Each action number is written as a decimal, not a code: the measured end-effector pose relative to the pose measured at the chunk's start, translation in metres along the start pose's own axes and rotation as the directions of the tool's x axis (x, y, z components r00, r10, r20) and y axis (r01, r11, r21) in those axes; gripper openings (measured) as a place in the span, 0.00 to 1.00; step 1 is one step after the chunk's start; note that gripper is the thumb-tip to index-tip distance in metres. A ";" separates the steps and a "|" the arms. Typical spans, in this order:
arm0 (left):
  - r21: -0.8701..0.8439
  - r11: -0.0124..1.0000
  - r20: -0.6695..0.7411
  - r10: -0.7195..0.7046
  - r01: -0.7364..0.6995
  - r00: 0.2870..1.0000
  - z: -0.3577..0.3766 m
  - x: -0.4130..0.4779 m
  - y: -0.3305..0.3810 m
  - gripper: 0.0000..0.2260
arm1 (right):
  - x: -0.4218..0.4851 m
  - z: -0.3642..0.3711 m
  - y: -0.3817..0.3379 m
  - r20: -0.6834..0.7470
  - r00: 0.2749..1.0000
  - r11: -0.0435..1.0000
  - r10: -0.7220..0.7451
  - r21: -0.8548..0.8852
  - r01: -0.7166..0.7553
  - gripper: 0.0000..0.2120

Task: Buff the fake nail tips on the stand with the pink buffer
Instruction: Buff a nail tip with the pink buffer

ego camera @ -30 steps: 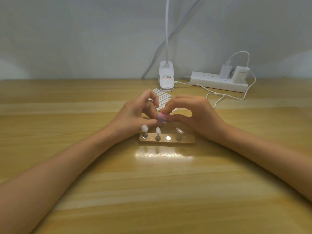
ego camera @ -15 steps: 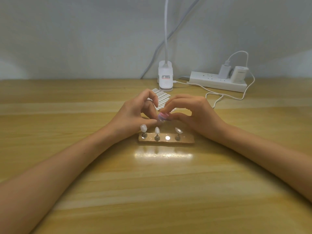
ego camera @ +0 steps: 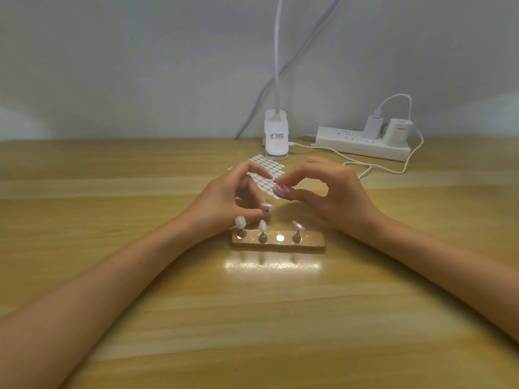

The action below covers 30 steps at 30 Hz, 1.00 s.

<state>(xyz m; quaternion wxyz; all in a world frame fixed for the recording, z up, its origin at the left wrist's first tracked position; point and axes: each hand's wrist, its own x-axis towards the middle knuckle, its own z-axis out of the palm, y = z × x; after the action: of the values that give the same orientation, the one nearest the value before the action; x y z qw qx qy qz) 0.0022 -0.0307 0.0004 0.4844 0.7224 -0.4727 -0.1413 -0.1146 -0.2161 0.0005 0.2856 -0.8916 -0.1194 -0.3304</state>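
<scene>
Pinching the pink buffer between thumb and curled forefinger, the right hand sits just right of frame centre, its other fingers folded behind. Only the buffer's rounded pink end shows; the rest is buried in the grip. The left hand, just left of centre, has its fingers curled in, and its thumb and a fingertip close on a loose nail tip, pearly and small. Whatever post or stem lies under that tip is hidden by the fingers. The buffer hangs just above and to the right of this tip, and they seem to be slightly apart.

Directly below both hands lies the wooden stand, with three nail tips on stand upright on metal pegs and one bare shiny socket between the second and third. Behind the hands a sticker sheet is partly covered by them. A white lamp clamp and power strip sit in the upper middle and upper right, on the wooden table.
</scene>
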 end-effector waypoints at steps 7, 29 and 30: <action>0.003 0.999 0.093 -0.045 0.045 0.995 -0.005 0.001 -0.001 0.30 | -0.001 -0.002 0.000 0.002 1.000 1.000 0.008 -0.010 -0.008 0.08; -0.009 0.998 -0.055 -0.062 0.061 0.997 -0.006 -0.002 0.001 0.23 | 0.000 -0.002 -0.004 0.109 0.990 0.994 0.089 0.055 -0.096 0.12; -0.006 0.998 -0.055 -0.056 0.055 0.997 -0.005 -0.002 0.001 0.23 | 0.000 -0.002 -0.005 0.111 0.990 0.994 0.093 0.053 -0.099 0.11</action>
<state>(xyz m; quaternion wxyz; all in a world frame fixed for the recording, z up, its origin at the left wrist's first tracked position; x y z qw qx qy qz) 0.0033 -0.0262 0.0031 0.4949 0.7377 -0.4386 -0.1358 -0.1176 -0.2137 0.0041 0.3202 -0.9042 -0.1012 -0.2640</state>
